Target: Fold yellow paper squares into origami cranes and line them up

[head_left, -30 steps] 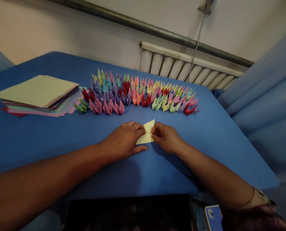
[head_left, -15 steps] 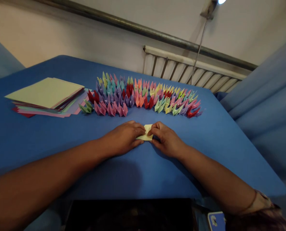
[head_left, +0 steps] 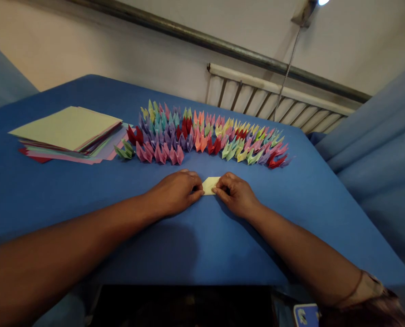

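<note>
A small piece of pale yellow folded paper point(head_left: 209, 185) lies low over the blue table in front of me. My left hand point(head_left: 180, 191) pinches its left edge between thumb and fingers. On the opposite side, my right hand point(head_left: 235, 193) grips the right edge, thumb and fingertips closed on it. Parts of the paper are hidden under the fingers of both hands. Beyond it stand rows of folded paper cranes point(head_left: 201, 136) in red, pink, purple, green and yellow.
A stack of coloured paper sheets point(head_left: 68, 129), a pale yellow one on top, lies at the left of the blue table point(head_left: 148, 259). Behind the table are a white radiator point(head_left: 250, 84) and a pipe. A blue curtain point(head_left: 386, 150) hangs at the right.
Both hands still hold the yellow paper. The left fingers have drawn back from its middle to its left edge, and the right fingers have shifted slightly. The camera view has moved a little.
</note>
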Demonstrator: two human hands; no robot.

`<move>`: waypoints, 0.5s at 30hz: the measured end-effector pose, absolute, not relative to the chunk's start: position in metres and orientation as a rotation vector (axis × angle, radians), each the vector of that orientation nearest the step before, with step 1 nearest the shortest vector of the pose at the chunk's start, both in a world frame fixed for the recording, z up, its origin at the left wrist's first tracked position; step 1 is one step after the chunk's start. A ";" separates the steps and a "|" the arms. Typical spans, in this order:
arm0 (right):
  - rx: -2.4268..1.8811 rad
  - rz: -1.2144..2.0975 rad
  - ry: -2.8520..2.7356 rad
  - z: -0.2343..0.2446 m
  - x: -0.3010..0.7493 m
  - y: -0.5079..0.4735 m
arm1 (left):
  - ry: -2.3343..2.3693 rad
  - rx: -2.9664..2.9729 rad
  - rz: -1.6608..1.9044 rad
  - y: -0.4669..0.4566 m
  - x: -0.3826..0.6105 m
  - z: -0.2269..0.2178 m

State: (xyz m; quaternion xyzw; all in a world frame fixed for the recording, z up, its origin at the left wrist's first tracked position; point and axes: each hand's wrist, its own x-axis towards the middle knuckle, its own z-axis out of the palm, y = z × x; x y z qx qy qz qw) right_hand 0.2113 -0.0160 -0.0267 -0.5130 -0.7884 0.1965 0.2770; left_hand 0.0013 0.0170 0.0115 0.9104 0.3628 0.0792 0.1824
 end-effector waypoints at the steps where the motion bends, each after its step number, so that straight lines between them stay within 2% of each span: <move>1: -1.407 0.515 -2.113 -0.026 0.210 -0.016 | 1.047 2.573 0.217 0.017 0.001 0.012; 8: -1.489 0.475 -2.103 -0.023 0.206 -0.018 | 1.099 2.558 0.195 0.016 0.001 0.013; 15: -1.381 0.400 -2.172 -0.028 0.209 -0.018 | 1.094 2.524 0.239 0.018 0.001 0.011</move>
